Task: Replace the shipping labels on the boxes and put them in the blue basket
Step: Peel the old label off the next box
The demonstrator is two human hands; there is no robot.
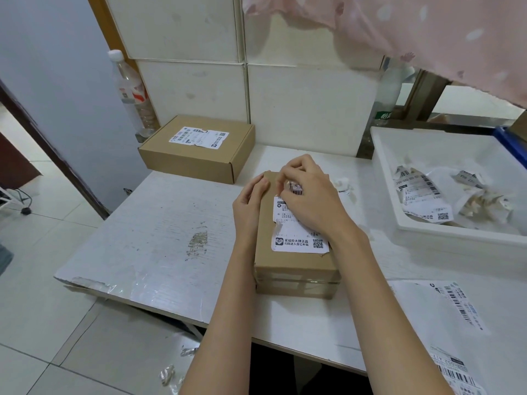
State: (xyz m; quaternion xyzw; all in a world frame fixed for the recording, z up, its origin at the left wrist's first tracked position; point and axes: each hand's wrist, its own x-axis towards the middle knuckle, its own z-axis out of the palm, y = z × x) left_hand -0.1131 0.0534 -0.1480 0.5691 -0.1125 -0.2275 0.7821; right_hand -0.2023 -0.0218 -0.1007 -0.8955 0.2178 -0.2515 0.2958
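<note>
Head view: we see a small brown cardboard box (296,269) lying flat near the middle of a scuffed white tabletop (159,232), its long axis running away from the camera. A white printed shipping label (298,238) covers the upper face of this box; its near part, bearing a QR code, lies flat, while its far end is lifted and crumpled. The left hand (251,206) rests along the left edge of the box with its fingers fairly straight and pressed against the cardboard. The right hand (310,195) lies over the far half of the label, its fingers curled and pinching the crumpled, barcoded end of the label. A second brown cardboard mailer box (196,151) sits well apart at the far left corner of the table, against a stack of white cartons (214,75), and carries its own torn white label (198,137). A clear plastic bottle with a white cap (131,92) stands just behind it. To the right, a white plastic tray (445,229) holds a pile of crumpled removed labels (436,195). Only a corner of the blue basket (510,143) shows behind the tray at the right edge. Sheets of fresh barcode labels (459,312) lie on the table at the lower right. Pink dotted fabric (427,32) hangs across the upper right.
</note>
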